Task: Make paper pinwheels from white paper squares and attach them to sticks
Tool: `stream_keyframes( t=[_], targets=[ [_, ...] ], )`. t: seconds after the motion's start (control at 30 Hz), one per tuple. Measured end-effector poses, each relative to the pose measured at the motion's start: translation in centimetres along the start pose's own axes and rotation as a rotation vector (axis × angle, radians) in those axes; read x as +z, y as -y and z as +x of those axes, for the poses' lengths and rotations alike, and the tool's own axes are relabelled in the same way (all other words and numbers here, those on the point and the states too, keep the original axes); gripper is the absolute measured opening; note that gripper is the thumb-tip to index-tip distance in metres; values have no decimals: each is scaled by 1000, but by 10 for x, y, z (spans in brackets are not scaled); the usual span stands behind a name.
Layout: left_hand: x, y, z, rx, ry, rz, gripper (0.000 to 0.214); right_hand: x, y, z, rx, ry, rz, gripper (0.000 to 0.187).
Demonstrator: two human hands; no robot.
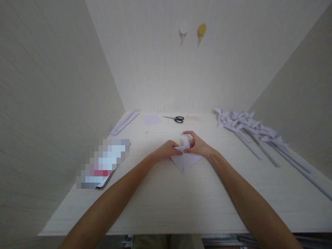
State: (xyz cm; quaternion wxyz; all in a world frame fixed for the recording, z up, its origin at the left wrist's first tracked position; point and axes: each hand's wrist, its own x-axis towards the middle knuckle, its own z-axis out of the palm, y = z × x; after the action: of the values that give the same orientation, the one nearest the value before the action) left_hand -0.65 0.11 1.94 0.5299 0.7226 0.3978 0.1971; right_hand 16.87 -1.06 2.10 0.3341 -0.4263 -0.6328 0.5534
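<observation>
Both hands work on a white paper pinwheel piece (pixel 183 162) at the middle of the table, one corner pointing toward me. My left hand (pixel 168 149) pinches its left side, thumb over the centre. My right hand (pixel 196 143) grips the right side, with a curled flap of the paper between thumb and fingers and the index finger stretched out above it. The exact fold under the fingertips is hidden. Beyond the hands lie black-handled scissors (pixel 177 119) and a flat white paper square (pixel 151 120).
Several finished paper pinwheels (pixel 241 121) on rolled paper sticks lie along the right. Folded paper strips (pixel 125 122) rest at the back left, and a blurred-out phone (pixel 107 166) lies at the left. Small tan bits (pixel 192 118) are near the scissors. White and yellow hooks (pixel 201 30) are on the wall.
</observation>
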Motion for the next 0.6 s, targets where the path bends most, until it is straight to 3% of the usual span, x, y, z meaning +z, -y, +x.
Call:
stream_keyframes(
  t=[0.13,0.2,0.3,0.4,0.6],
  targets=[
    [1,1,2,-37,-53,-19,17,1,-2,1,-12,-16,65,66],
    [1,1,4,-62,-107,-71,17,1,-3,2,-55,-94,162,57],
    [0,4,8,-72,-248,-188,18,0,-3,5,-173,-263,349,36],
    [-3,7,11,-72,-405,-341,19,-4,-5,6,-282,-336,459,22],
    [-5,9,13,-76,-453,-618,19,-7,-16,8,-378,-280,235,13]
  ],
)
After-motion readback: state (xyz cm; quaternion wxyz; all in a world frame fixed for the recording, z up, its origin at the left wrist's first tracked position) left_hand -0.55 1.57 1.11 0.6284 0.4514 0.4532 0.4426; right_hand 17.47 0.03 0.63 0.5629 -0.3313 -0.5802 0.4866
